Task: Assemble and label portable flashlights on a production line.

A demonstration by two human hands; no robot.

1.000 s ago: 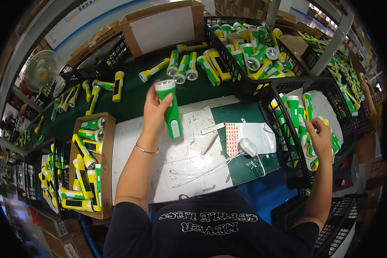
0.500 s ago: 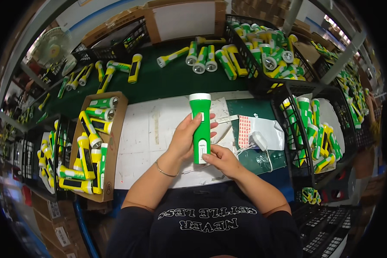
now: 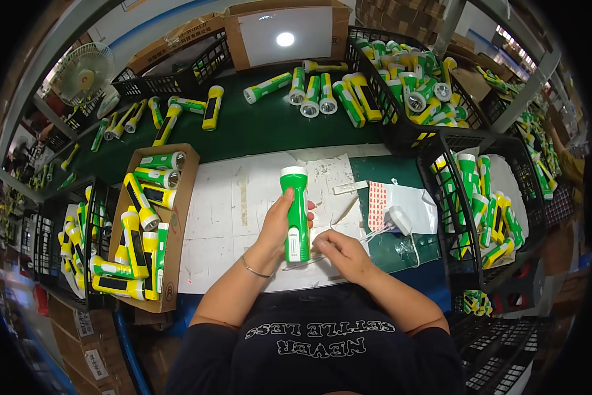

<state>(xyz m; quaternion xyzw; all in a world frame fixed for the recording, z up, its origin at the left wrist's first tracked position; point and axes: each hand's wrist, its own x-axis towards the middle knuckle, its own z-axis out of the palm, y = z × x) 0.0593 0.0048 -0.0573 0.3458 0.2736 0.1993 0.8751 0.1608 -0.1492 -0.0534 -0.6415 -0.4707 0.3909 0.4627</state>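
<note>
A green flashlight (image 3: 297, 214) with a white head stands nearly upright in my left hand (image 3: 276, 222), its head pointing away from me. My left fingers wrap round its body, with the thumb near the switch. Close to the flashlight's lower end, on its right, is my right hand (image 3: 346, 255). Its fingers are curled inward, and whatever they hold, if anything, is hidden. A bright round light spot (image 3: 285, 39) shows on the white board (image 3: 309, 26) at the back. White cords run from a white charger (image 3: 399, 218) toward my right hand.
On my left, a cardboard box (image 3: 184, 191) holds several green and yellow flashlights. Black crates (image 3: 388, 131) full of flashlights stand at the right. More flashlights (image 3: 327, 94) lie on the green tabletop (image 3: 243, 138) behind the white work sheet (image 3: 210, 230). A fan (image 3: 84, 74) stands far left.
The light spot has appeared on the white board. My left hand has lowered the flashlight slightly toward me and left. My right hand has come away from the flashlight's lower end.
</note>
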